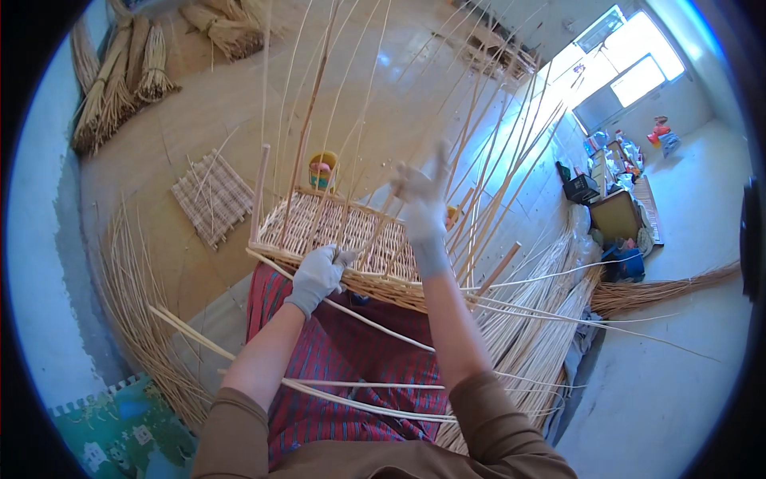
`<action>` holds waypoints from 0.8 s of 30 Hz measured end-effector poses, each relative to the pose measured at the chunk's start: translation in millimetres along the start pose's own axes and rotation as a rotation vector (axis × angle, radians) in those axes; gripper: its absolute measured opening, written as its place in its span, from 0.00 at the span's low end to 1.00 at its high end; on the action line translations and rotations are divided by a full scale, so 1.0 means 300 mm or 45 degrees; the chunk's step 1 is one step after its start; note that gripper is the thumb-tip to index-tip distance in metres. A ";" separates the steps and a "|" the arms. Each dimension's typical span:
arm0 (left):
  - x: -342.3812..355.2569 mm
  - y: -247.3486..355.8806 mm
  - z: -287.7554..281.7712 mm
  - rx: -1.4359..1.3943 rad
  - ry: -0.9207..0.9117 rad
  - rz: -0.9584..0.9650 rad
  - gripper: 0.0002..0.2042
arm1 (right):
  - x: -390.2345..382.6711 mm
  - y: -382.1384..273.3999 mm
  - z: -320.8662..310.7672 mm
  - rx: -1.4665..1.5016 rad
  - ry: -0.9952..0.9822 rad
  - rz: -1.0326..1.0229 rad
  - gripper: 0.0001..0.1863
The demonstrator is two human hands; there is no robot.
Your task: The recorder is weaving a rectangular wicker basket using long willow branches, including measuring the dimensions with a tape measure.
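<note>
A rectangular wicker basket (375, 239) rests in front of me, with corner posts and many long upright rods around its woven base. My left hand (319, 275), in a pale glove, is closed on the near edge of the basket, its thumb and fingers pinching at the weave. A pale loose rod (391, 331) runs out below that hand toward the right. Above the basket's right part, my right hand (423, 191), also gloved, is raised with fingers apart and slightly blurred. Nothing shows in it. Beneath the basket, a striped red cloth (359, 359) covers my lap.
A woven square panel (211, 195) lies on the floor at left. Loose rods (535, 319) spread out at right, and tied bundles (120, 88) lean at far left. Behind the basket stands a yellow bucket (322, 169). A cluttered low cabinet (618, 211) is by the right wall.
</note>
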State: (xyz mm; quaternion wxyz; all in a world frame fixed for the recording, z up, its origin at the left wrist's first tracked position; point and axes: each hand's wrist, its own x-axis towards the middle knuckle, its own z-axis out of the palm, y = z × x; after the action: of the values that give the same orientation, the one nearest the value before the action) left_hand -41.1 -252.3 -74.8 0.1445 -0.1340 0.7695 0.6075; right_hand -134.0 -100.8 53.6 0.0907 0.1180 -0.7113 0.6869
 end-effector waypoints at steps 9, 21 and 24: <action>0.006 -0.005 0.019 -0.170 0.034 0.057 0.19 | -0.643 0.267 -0.266 -0.181 0.659 0.046 0.18; 0.005 0.083 0.142 0.311 0.600 0.896 0.15 | -0.536 0.268 -0.529 0.153 0.613 0.458 0.17; 0.002 0.131 0.212 0.266 -0.211 0.270 0.15 | -0.535 0.299 -0.589 0.189 0.443 0.451 0.16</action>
State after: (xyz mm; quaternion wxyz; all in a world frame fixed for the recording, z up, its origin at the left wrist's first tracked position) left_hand -52.8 -181.5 -53.7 0.1556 0.0141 0.8237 0.5450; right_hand -12.8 85.1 -71.7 0.0811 -0.1219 -0.6422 0.7524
